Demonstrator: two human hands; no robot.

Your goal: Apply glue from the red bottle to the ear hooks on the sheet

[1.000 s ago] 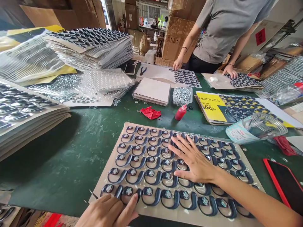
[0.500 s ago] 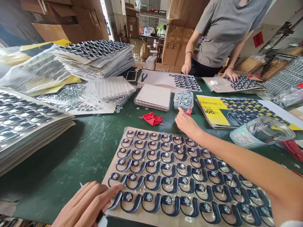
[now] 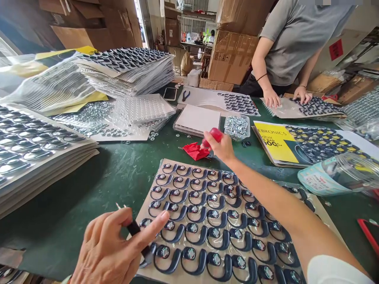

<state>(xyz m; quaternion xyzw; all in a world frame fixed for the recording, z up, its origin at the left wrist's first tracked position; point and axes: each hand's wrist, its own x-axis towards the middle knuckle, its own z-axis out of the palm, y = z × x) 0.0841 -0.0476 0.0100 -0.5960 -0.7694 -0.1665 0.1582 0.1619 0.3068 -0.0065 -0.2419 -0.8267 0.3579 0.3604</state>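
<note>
My left hand (image 3: 111, 244) is closed round black-sleeved tweezers (image 3: 134, 228), its index finger stretched over the near left of a clear-filmed card sheet. Rows of dark ear-hook shells (image 3: 191, 258) lie on that sheet, each with a small round silver part. Beyond the far edge of the sheet, my right hand (image 3: 224, 148) grips a shiny, rounded pinkish-red object (image 3: 215, 135), whose kind I cannot make out. It is held right above a crumpled red cloth (image 3: 194, 150). A box of small metal rings (image 3: 237, 126) stands just behind that hand.
Stacks of filmed sheets (image 3: 38, 157) rise at the left. A stack of pale cards (image 3: 198, 118) lies ahead. On the right are a tipped clear jar (image 3: 322, 175) and a yellow printed card (image 3: 271, 138). Across the table, a co-worker's hands (image 3: 272, 98) rest on another sheet.
My right hand has moved left from beside the ring box to over the red cloth, carrying the pinkish-red object. My left hand has lifted, showing the tweezers. The co-worker's hands have come together on their sheet.
</note>
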